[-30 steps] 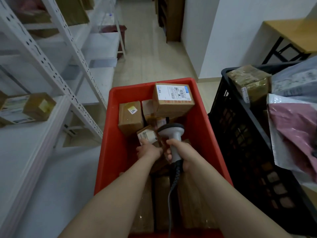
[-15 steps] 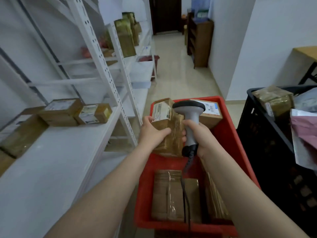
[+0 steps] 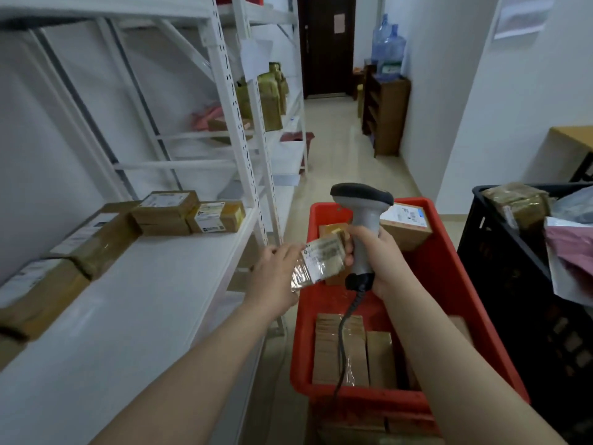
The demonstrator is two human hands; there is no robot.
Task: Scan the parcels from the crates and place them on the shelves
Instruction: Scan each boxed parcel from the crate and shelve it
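Head view: a narrow aisle with white shelves (image 3: 154, 303) along the left of the frame, and boxes (image 3: 167, 210) resting at middle left. At centre, your left hand (image 3: 276, 277) grips a small taped parcel (image 3: 321, 261), label up, over the left rim of the red crate (image 3: 455, 277). Just right of it, your right hand (image 3: 382, 258) has its fingers wrapped round the scanner (image 3: 362, 226) handle. A black crate (image 3: 513, 284) stands at far right.

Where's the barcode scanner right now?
Head view, centre-right: the scanner is upright in the right hand, above the red crate, just right of the parcel the left hand holds.
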